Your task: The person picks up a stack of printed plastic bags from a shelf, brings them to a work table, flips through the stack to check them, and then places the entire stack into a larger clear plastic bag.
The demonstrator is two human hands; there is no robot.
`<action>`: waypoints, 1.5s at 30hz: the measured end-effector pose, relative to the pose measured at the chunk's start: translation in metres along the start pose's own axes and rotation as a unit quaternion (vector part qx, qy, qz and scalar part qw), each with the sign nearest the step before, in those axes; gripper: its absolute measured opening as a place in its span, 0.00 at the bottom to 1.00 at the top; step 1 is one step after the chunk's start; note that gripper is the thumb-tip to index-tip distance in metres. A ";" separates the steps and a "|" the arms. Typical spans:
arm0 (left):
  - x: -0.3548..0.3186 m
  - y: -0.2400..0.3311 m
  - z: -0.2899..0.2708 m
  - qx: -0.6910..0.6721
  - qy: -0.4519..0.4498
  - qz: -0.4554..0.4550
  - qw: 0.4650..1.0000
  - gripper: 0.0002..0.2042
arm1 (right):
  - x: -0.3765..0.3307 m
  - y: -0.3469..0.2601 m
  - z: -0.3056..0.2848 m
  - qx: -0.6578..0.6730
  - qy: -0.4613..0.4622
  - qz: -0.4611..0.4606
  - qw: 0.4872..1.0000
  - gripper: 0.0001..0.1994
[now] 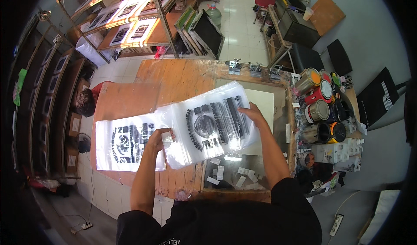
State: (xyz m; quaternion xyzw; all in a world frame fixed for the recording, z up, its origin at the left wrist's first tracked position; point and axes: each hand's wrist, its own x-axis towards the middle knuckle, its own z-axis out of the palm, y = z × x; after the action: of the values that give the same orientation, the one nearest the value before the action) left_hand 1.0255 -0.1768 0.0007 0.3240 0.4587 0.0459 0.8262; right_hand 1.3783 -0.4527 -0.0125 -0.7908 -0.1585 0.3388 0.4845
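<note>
Between my two hands is a clear plastic bag (208,125) with black print, held a little above the wooden table. My left hand (161,138) grips its left edge, thumb on top. At the opposite edge, my right hand (253,114) pinches the plastic with the thumb over the print. Under and left of it lies another printed plastic bag (126,143), flat on a brown board (126,97); whether it is one or a pile I cannot tell. A pale sheet (265,104) lies on the glass panel (226,169), partly behind my right hand and the bag.
Metal hinge clamps (255,70) line the table's far edge. Paint cans (319,110) crowd the right side. Small white pieces (240,181) lie on the glass. A person (87,101) is beyond the board's left edge. Framed screens (206,34) lean by a rack (163,19) of printed sheets.
</note>
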 end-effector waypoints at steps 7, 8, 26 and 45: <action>-0.033 -0.001 0.061 0.077 0.128 0.292 0.945 0.11 | -0.054 -0.061 0.029 -0.130 0.153 -0.207 0.958 0.14; -0.043 0.002 0.067 0.102 0.111 0.345 0.926 0.13 | -0.072 -0.072 0.027 -0.087 0.186 -0.225 0.952 0.14; -0.044 0.026 0.093 0.227 0.159 0.446 0.851 0.13 | -0.050 -0.108 -0.017 -0.181 0.194 -0.316 0.911 0.22; 0.024 0.019 0.046 -0.050 -0.027 0.021 0.998 0.09 | -0.025 -0.077 0.047 -0.428 -0.094 -0.134 0.889 0.39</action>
State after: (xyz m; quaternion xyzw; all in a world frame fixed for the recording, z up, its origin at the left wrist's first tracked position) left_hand 1.0800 -0.1754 0.0115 0.2930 0.4262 0.0779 0.8523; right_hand 1.3342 -0.3993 0.0498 -0.8572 -0.4378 0.2422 0.1225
